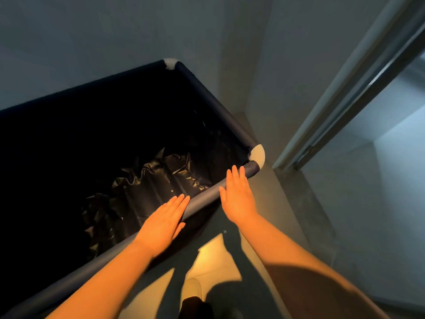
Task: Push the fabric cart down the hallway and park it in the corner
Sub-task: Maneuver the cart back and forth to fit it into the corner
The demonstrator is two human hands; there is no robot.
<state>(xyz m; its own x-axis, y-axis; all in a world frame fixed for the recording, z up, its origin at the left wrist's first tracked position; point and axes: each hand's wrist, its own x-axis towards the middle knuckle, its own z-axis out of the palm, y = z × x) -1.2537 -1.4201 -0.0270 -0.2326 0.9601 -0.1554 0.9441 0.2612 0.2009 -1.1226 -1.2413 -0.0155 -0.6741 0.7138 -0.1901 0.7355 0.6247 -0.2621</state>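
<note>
A dim corner of grey walls point(115, 31) closes in ahead, and a grey floor point(287, 203) runs below, lit warm yellow close to the person's feet. The fabric cart point(110, 125) stands in this corner, its dark cloth sides hanging from a padded tube frame with pale corner caps. Its far rim sits close along the wall ahead; whether it touches cannot be told.

The near rim point(202, 199) runs on a slant under both hands. The left hand point(164, 223) lies flat with fingers straight and together, palm down over the rim, fingertips reaching past it above the cart's inside. The right hand point(236, 196) is likewise flat and open, fingers extended and close together, resting on or just above the rim; contact cannot be judged for certain. Neither hand curls round the tube.

Just beyond the right hand's fingertips sits the near pale corner cap point(257, 155). Beyond the left hand, down inside the cart, lies crumpled black plastic sheeting point(147, 187), glossy where it catches light. The far corner cap point(169, 63) lies well ahead of both hands, near the meeting of the walls.

To the right of the right hand, apart from the cart, a pale door frame point(345, 100) slants upward, with a brighter bluish space past it. Below the forearms, shadows of the arms fall on the lit floor, and a light shoe point(193, 287) shows between them.
</note>
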